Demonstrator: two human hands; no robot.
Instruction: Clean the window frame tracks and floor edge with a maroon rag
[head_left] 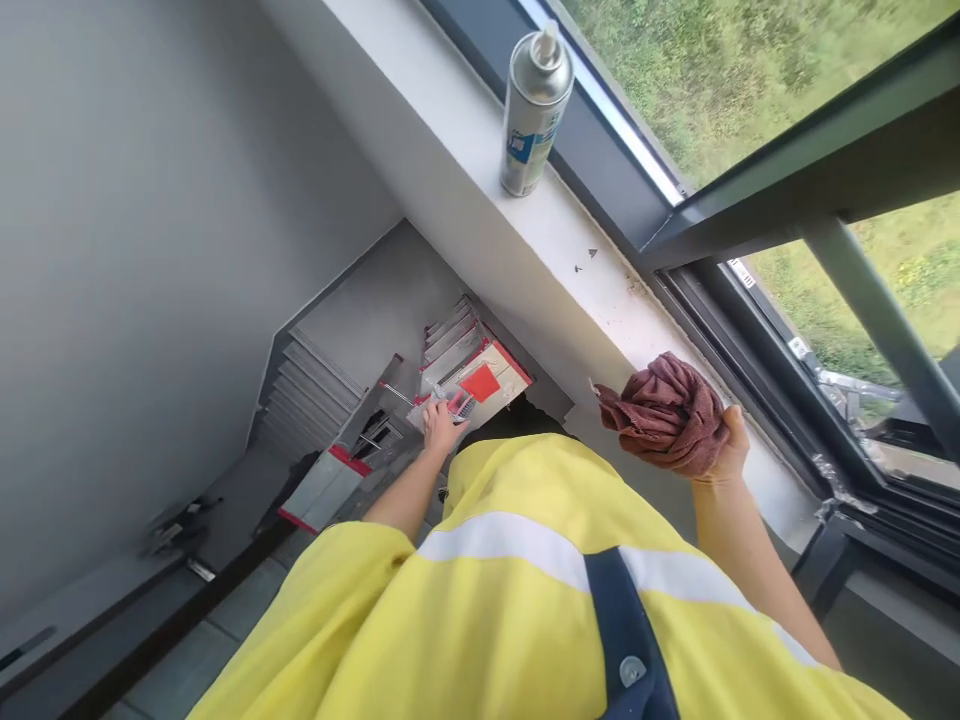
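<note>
A spray can [535, 108] stands upright on the white sill [480, 190], well beyond the right hand. Grey stairs [315, 395] descend below, left of the left hand.

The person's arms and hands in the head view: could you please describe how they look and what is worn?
Both forearms are bare, with no gloves on the left hand or the right hand. Short bright-yellow sleeves cover the upper arms; a pale reflective band and a navy strap with a button cross the yellow garment.
</note>
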